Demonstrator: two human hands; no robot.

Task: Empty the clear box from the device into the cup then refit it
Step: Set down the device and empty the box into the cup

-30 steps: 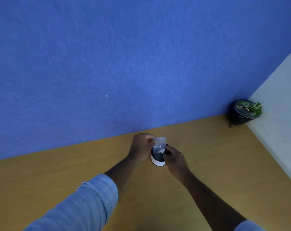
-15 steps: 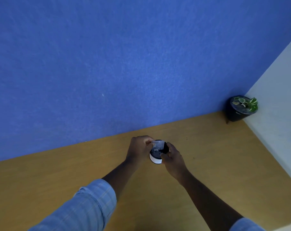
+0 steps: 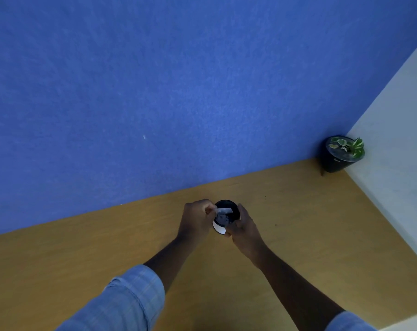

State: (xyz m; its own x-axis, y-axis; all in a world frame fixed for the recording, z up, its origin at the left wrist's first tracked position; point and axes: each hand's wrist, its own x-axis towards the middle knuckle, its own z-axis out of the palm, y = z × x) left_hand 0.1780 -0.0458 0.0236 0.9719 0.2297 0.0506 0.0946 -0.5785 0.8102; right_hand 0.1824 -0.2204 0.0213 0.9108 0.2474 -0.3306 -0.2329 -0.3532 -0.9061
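Observation:
A small round device (image 3: 219,228), white below and black on top, stands on the wooden table (image 3: 310,223) near the blue wall. The clear box (image 3: 224,210) sits low in the device's black top, with pale bits showing through it. My left hand (image 3: 197,218) pinches the box's left edge between the fingertips. My right hand (image 3: 244,226) wraps the device's right side and steadies it. No cup is in view. The hands hide the device's sides.
A dark pot with a green-and-white plant (image 3: 342,152) stands in the far right corner where the blue wall meets a white wall (image 3: 398,144). Bare tabletop lies on both sides of the hands.
The clear box, held above the device a second ago, has come down into its black top. Both hands have stayed on the box and device.

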